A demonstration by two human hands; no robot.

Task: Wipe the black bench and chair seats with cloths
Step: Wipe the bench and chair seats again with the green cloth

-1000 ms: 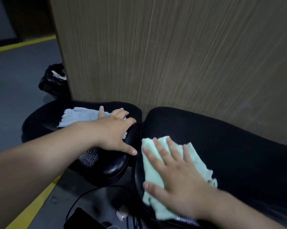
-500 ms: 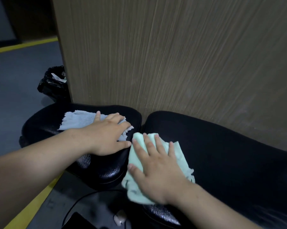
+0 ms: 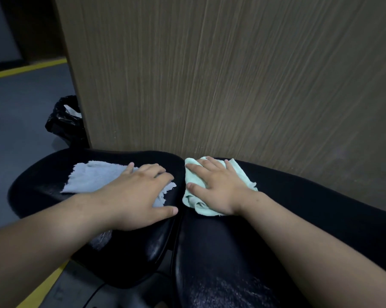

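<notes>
Two black padded seats stand side by side against a wooden panel. My left hand (image 3: 141,194) lies flat, fingers spread, pressing a grey-blue cloth (image 3: 94,177) onto the left seat (image 3: 38,174). My right hand (image 3: 218,187) presses a crumpled mint-green cloth (image 3: 240,174) onto the far left corner of the right seat (image 3: 309,207), close to the panel. The two hands are almost side by side across the narrow gap between the seats.
A tall wood-grain panel (image 3: 232,74) rises directly behind both seats. A black bin bag (image 3: 65,121) sits on the grey floor behind the left seat. Yellow floor lines (image 3: 25,70) run at far left and bottom left. A dark cable (image 3: 94,292) hangs below the seats.
My right hand has slid the green cloth from the seat's front edge up and away to its back corner near the panel. My left hand has stayed on the grey-blue cloth, shifting only slightly.
</notes>
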